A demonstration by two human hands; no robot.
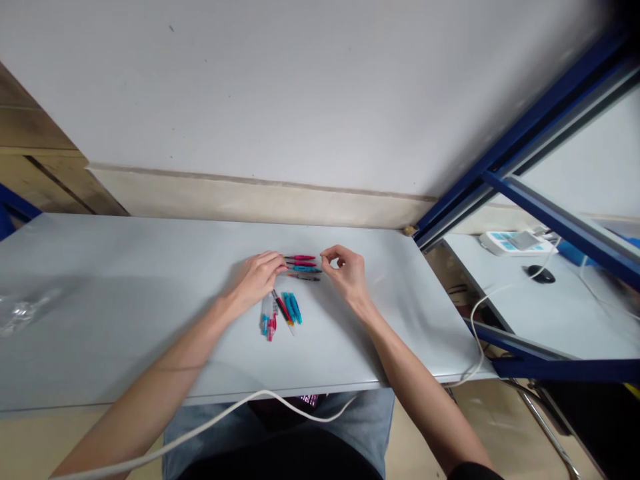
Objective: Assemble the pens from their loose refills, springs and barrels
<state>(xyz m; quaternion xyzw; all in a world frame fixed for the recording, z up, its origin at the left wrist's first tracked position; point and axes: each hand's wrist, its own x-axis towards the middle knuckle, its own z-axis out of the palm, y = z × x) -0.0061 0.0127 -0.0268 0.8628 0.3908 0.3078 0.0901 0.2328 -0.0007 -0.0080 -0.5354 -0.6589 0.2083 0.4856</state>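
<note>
A short row of pens lies crosswise between my two hands: a pink pen (302, 257), a red one just below it, a blue pen (306, 269) and a dark grey pen (306, 277). My left hand (260, 275) is at their left ends, its fingers drawn together and covering those ends. Close to the right tips, my right hand (347, 272) makes a pinch with thumb and forefinger; anything between them is too small to make out. Nearer me lie two blue pen parts (292, 307), thin dark and red refills (283, 308), and clear barrels with pink and blue ends (269, 320).
The grey table (150, 300) runs along a wall. Crumpled clear plastic (23, 313) lies at its far left. A white cable (270, 395) crosses in front of my lap. Beyond the blue frame (550, 207) at right are a black mouse (541, 274) and a white device (515, 243).
</note>
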